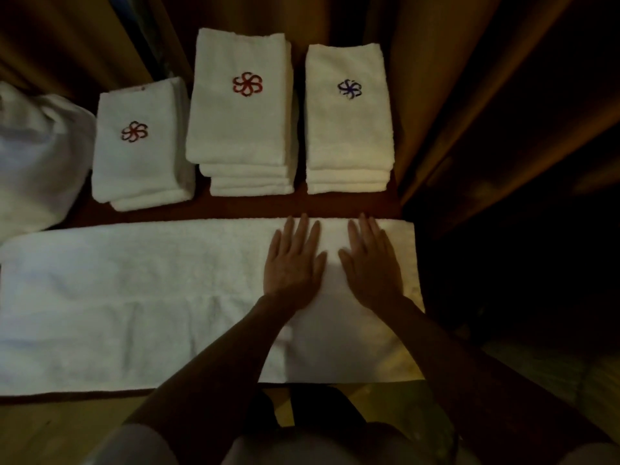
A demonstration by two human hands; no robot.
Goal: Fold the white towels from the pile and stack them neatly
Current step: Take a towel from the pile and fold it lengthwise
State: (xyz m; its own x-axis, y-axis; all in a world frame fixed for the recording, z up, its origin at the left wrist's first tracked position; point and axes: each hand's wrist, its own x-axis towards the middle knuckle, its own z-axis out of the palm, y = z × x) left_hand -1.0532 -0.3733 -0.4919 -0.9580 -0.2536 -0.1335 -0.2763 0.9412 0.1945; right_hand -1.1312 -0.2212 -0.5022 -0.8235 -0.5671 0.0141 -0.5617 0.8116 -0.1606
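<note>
- dim room; brown curtains (pixel 436 78) hang behind the dark red table (pixel 248 206) at which we work.
- done, by our judgement: three folded stacks stand in a row at the back: left stack (pixel 141 146), middle stack (pixel 240 105), right stack (pixel 349 112), each topped by an embroidered flower.
- left to do: unfolded pile (pixel 37 156) at far left, and the long towel (pixel 134 297) spread across the near edge, apparently folded lengthwise only.
- left hand (pixel 293 260) and right hand (pixel 372 260) lie palm down, side by side, on the towel's right end; fingers straight, pressing flat, gripping nothing.
</note>
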